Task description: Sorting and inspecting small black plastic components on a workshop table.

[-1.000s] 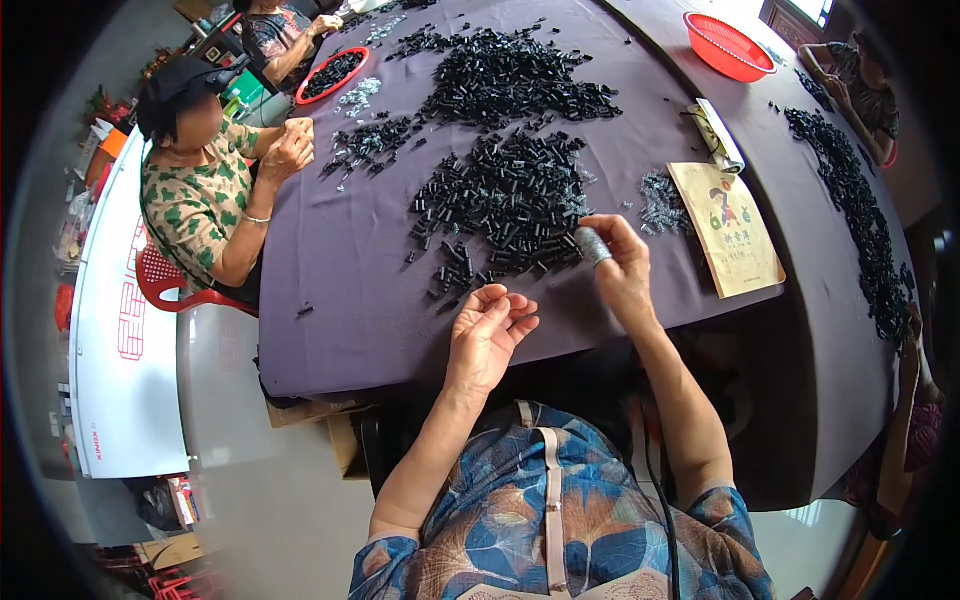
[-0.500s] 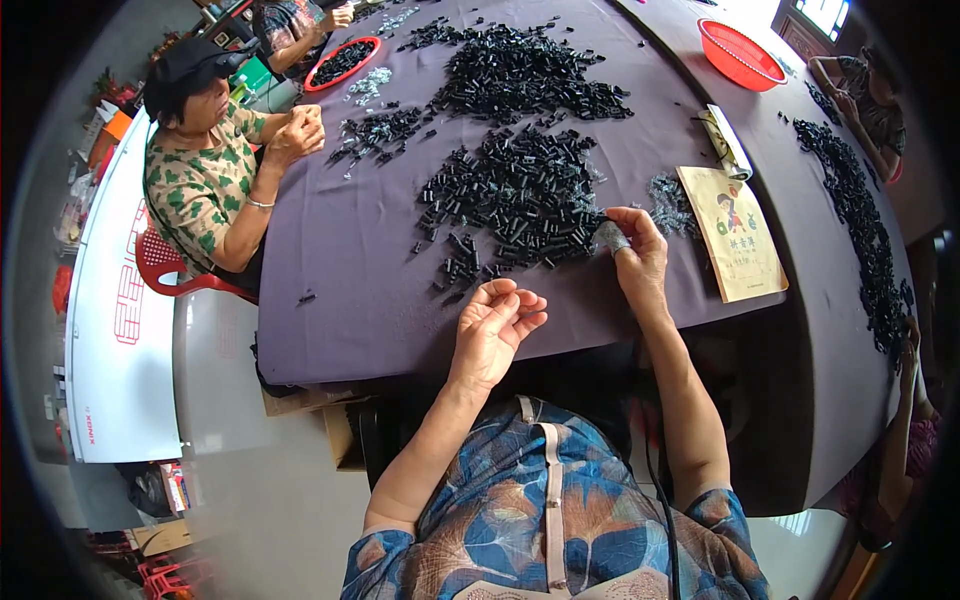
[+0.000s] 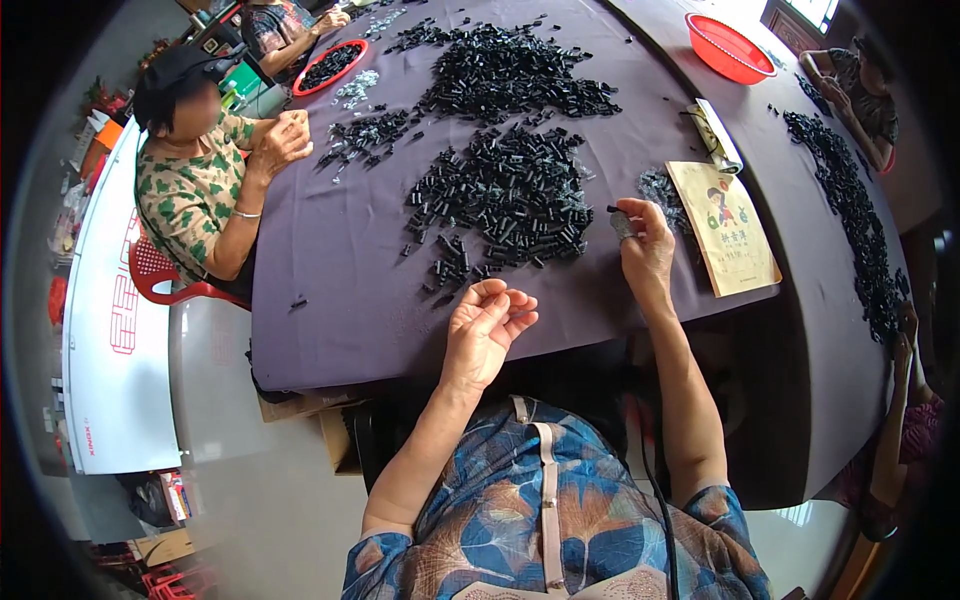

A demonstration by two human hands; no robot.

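Observation:
Between thumb and forefinger, my right hand (image 3: pixel 648 258) pinches a small black cylindrical piece (image 3: pixel 613 209). A grey covering (image 3: pixel 622 226) wraps its thumb. This hand hovers to the right of a large pile of small black tube-like pieces (image 3: pixel 500 195). In front of the pile's near edge, my left hand (image 3: pixel 480 335) is raised palm up, fingers curled and thumb pressed toward the forefinger; whatever is in the pinch is too small to make out. Beside my right hand lies a small heap of clear and grey bits (image 3: pixel 660 190).
A yellow booklet (image 3: pixel 725 230) lies right of my right hand, with a white-and-dark object (image 3: pixel 715 135) beyond it. Red baskets (image 3: pixel 732 48) stand farther off on the purple-grey cloth (image 3: pixel 330 330). A co-worker (image 3: pixel 205 180) sits at the left; other people work around the table.
My right hand has lifted away from the pile's right edge, and a black piece now shows in its fingertips. My left hand keeps nearly the same pose. The whole view has shifted slightly.

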